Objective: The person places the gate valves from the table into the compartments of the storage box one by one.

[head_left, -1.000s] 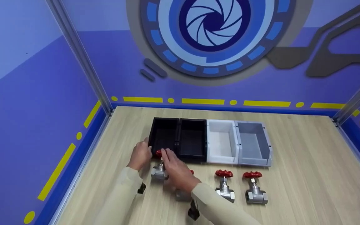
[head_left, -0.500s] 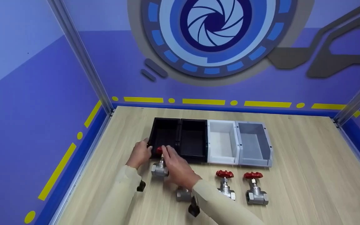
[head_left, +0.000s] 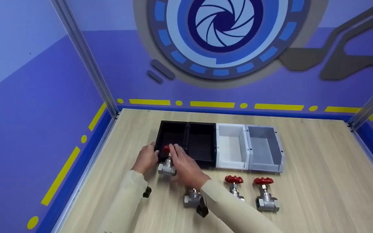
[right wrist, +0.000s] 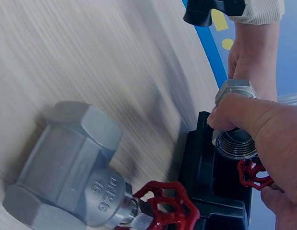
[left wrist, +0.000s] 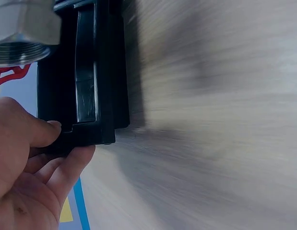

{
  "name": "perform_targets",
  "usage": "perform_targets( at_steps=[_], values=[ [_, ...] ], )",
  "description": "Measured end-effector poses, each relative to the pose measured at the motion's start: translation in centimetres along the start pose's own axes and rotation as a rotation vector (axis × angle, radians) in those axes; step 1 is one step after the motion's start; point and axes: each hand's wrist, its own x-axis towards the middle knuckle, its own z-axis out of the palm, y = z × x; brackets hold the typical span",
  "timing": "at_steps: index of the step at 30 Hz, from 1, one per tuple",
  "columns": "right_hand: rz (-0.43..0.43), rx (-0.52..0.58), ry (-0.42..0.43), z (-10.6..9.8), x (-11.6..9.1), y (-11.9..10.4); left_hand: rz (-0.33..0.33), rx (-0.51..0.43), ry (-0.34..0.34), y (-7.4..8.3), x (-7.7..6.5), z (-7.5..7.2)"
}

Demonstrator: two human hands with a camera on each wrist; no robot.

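My left hand [head_left: 145, 158] pinches the side wall of the leftmost black bin [head_left: 172, 132]. In the left wrist view, the thumb is over that bin's rim [left wrist: 86, 132] and the fingers are outside it. My right hand [head_left: 188, 168] grips a steel valve [head_left: 166, 169] with a red handwheel, held at the front of the same bin. The handwheel [right wrist: 254, 173] points into the bin, and the threaded end [right wrist: 236, 143] shows below my thumb. A second valve [head_left: 191, 198] lies under my right forearm, partly hidden.
Right of the leftmost bin stand another black bin [head_left: 202, 124], a white bin [head_left: 248, 152] and a grey bin [head_left: 275, 139], side by side. Two more red-handled valves, a middle one [head_left: 234, 186] and a right one [head_left: 266, 202], lie on the wooden table [head_left: 316, 181] in front.
My right hand has moved the valve forward, so its red handwheel is now farther over the leftmost black bin. The left hand has kept its hold on the bin wall.
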Motion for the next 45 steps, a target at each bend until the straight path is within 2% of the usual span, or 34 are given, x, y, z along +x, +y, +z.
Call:
perform_targets(
  at_steps=[7,28,36,45],
  values=[
    [0.036,0.017,-0.032,-0.2,0.5,0.6,0.002,-0.012,0.010,0.1,0.0,0.0],
    [0.046,0.036,-0.024,-0.1,1.2,2.1,-0.069,-0.047,-0.055,0.3,0.3,-0.3],
    [0.023,-0.013,-0.015,0.3,1.5,2.3,-0.064,-0.052,-0.051,0.1,0.1,-0.2],
    [0.037,0.007,-0.034,0.4,1.8,2.4,-0.042,-0.054,-0.025,-0.2,0.2,0.1]
  ],
)
